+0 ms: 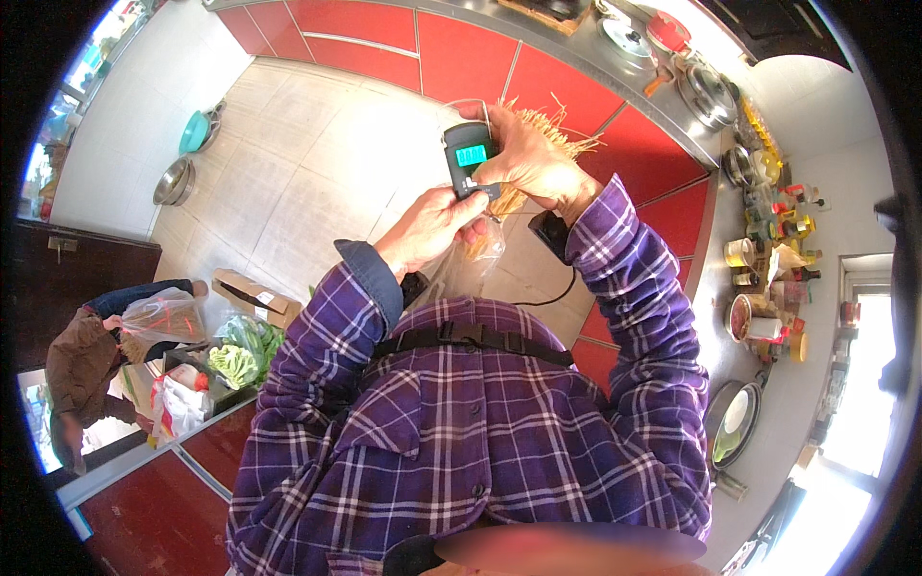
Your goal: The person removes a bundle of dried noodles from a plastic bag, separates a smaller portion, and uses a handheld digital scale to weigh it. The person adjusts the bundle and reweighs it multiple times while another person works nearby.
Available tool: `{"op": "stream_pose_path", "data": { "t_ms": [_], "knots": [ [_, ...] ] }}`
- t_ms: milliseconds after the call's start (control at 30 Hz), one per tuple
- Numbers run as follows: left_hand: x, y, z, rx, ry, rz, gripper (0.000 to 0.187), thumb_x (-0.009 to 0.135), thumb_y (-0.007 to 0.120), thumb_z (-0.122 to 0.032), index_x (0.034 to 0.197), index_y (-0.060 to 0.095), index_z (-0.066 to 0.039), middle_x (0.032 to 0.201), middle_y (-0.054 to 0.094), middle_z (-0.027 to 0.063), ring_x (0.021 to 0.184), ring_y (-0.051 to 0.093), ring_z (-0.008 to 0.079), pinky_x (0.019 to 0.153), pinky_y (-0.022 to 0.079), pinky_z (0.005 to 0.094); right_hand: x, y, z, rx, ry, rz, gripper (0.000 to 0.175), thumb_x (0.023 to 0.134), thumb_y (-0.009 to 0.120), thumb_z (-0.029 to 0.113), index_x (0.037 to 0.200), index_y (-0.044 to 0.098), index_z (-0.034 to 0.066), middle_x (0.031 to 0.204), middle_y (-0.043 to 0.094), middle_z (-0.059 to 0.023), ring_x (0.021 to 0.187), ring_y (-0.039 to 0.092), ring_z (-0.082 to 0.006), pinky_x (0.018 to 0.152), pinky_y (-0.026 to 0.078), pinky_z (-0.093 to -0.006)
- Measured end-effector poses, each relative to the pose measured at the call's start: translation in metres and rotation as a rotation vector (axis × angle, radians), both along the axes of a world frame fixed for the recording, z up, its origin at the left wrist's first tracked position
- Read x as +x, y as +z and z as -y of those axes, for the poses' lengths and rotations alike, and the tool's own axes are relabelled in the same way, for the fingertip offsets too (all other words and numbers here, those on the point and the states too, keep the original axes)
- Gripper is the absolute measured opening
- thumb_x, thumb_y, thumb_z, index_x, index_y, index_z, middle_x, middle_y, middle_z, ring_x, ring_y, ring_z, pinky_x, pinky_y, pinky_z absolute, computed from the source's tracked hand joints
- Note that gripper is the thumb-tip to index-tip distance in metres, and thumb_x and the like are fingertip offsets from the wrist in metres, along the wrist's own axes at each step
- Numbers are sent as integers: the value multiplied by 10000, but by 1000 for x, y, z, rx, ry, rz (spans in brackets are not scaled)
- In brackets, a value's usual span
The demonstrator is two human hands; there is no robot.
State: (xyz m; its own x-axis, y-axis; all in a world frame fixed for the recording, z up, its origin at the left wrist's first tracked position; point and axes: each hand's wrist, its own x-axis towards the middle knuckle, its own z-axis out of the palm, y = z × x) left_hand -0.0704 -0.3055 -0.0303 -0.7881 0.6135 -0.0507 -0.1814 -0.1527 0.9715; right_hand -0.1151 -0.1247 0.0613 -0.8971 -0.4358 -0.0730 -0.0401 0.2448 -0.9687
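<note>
A dark handheld digital hanging scale [470, 160] with a lit blue-green display is held up before my chest. My right hand [529, 162] wraps around its right side and upper part, the thumb by the buttons below the display. My left hand [436, 225] grips its lower end between thumb and fingers. Beneath the scale hangs a clear plastic bag [484, 252], close to my left fingers. A bundle of dry straw-like stalks [551, 129] shows behind my right hand and wrist; how it joins the bag is partly hidden by my hands.
Red cabinets [468, 50] with a steel counter curve ahead and right, bearing pots, bottles and jars. Metal bowls [173, 181] rest on the tiled floor at left. Another person [90, 367] at lower left holds a plastic bag of stalks near leafy greens [245, 353] and a cardboard box [256, 295].
</note>
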Motion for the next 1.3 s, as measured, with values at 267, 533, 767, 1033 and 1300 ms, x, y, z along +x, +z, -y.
{"op": "stream_pose_path", "data": {
  "t_ms": [267,533,767,1033,1300],
  "knots": [
    [-6,-9,-2,-26,-4,-14,376,1098,511,-391,1108,628,-33,871,654,6,765,596,82,708,488,250,-7,-12,-6,-29,34,-13,825,708,706,-97,1473,404,-39,1108,654,-147,935,657,-206,777,561,-305],
    [-9,-14,-5,2,-10,13,372,1096,518,-388,1106,630,-33,872,649,4,764,591,82,714,491,249,-17,-13,-9,-17,-36,54,679,738,739,-9,1377,519,-67,1094,666,-142,939,658,-210,807,550,-308],
    [-8,-15,-6,-10,-4,24,373,1094,523,-390,1101,639,-35,874,648,4,763,593,81,721,495,248,-18,-8,-13,-87,8,64,591,758,713,-39,1318,536,-107,1095,668,-138,951,665,-215,849,547,-310],
    [-5,-15,-12,-30,8,39,340,1073,584,-340,1071,666,-10,884,677,31,762,595,98,717,517,270,-11,-15,-25,-82,11,81,583,806,717,-4,1353,526,-63,1091,673,-118,949,660,-176,810,539,-286],
    [-1,-12,-29,-72,-9,-3,365,1090,538,-368,1111,653,-22,888,673,21,775,599,92,723,503,262,-15,-6,-41,-82,-93,118,378,946,732,194,1232,637,-34,1078,705,-87,938,675,-157,788,549,-275]
  ]
}}
